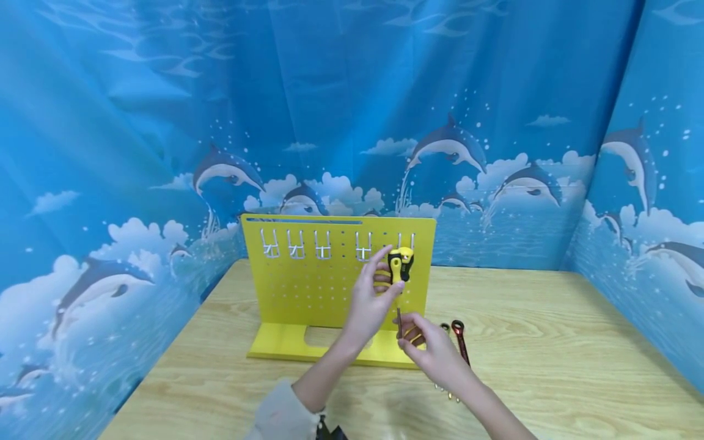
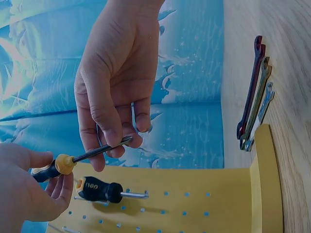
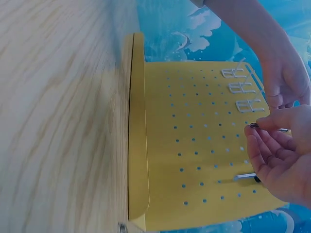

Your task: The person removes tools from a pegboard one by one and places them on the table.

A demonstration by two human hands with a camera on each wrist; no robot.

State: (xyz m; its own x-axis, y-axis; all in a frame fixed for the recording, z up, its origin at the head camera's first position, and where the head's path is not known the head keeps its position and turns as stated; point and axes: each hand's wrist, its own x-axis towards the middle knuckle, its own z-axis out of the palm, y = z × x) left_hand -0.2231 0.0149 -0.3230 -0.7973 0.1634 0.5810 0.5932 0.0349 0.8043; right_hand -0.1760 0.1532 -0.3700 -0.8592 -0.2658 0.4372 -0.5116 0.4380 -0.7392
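Note:
My left hand (image 1: pixel 370 302) grips a screwdriver (image 2: pixel 65 164) by its black-and-yellow handle, in front of the yellow pegboard (image 1: pixel 308 293). Lower down, the right hand (image 1: pixel 431 348) pinches the tip of its dark shaft between thumb and fingers. The shaft points downward in the head view. Just behind the held handle, a second black-and-yellow screwdriver (image 2: pixel 99 189) hangs at a hook on the board, its shaft also downward. In the right wrist view the right hand (image 3: pixel 284 155) hides most of the held shaft, and the handle is out of sight.
Several wire hooks (image 1: pixel 323 247) line the board's upper part. Right of the board's base, combination wrenches lie on the wooden table (image 1: pixel 550 342): a red one (image 2: pixel 251 87), a gold one (image 2: pixel 256 102) and a silver one (image 2: pixel 264 109). A blue dolphin-print curtain (image 1: pixel 341 122) surrounds the table.

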